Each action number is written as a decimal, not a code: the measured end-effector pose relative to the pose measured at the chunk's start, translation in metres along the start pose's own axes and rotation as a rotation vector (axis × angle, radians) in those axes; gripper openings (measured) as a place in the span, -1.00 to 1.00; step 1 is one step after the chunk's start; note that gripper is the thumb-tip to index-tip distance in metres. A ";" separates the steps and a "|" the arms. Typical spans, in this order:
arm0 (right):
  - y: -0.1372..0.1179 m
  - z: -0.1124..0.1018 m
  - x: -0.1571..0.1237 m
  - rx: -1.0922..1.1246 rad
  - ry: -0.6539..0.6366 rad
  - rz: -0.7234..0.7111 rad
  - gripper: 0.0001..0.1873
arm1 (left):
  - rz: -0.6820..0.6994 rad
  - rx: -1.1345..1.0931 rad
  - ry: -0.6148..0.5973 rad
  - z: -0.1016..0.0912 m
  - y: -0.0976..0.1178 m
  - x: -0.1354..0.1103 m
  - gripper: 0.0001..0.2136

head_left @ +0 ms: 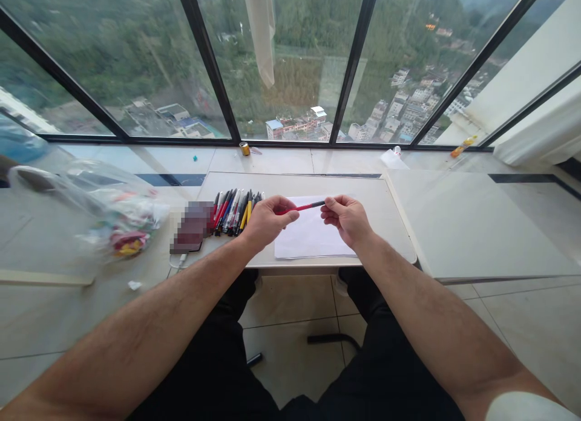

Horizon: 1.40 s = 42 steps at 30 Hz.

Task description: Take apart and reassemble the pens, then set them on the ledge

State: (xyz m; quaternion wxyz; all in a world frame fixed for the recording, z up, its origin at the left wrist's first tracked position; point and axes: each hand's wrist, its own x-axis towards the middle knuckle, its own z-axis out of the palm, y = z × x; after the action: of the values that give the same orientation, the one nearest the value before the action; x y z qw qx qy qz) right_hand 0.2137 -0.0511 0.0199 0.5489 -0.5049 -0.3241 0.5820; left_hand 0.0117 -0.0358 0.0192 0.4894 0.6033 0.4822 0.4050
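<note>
A red pen (305, 207) with a dark end is stretched between my two hands, above a stack of white paper (313, 242) on the low table. Its red end sits in the closed fingers of my left hand (271, 218). My right hand (347, 216) pinches the dark end between thumb and fingertips. To the left of my left hand lies a row of several pens (233, 210) in red, black, white and yellow. Whether the dark end is a cap or part of the barrel is too small to tell.
Left of the pens a phone (193, 227), blurred out, has a white cable (182, 259) at its edge. A clear plastic bag (122, 212) stands farther left. Another white tabletop (476, 227) adjoins on the right. A small can (244, 148) sits by the window.
</note>
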 end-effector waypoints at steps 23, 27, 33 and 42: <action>-0.004 0.001 -0.006 -0.277 -0.124 -0.306 -0.71 | -0.163 -0.217 -0.068 -0.004 -0.001 0.001 -0.80; -0.002 0.001 -0.004 -0.306 -0.087 -0.243 -0.69 | 0.042 0.067 0.040 -0.002 -0.004 -0.003 -0.82; -0.013 -0.012 -0.001 -0.486 -0.361 0.003 -0.57 | 0.392 0.404 0.077 -0.011 -0.002 -0.001 -0.90; -0.019 -0.020 -0.002 -0.504 -0.530 0.140 -0.57 | 0.378 0.380 0.128 -0.017 0.000 0.002 -0.82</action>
State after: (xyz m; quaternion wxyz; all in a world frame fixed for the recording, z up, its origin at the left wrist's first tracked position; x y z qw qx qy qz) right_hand 0.2379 -0.0527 0.0323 0.2634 -0.4770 -0.5527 0.6305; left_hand -0.0042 -0.0308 0.0222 0.2514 0.7369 0.4583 0.4287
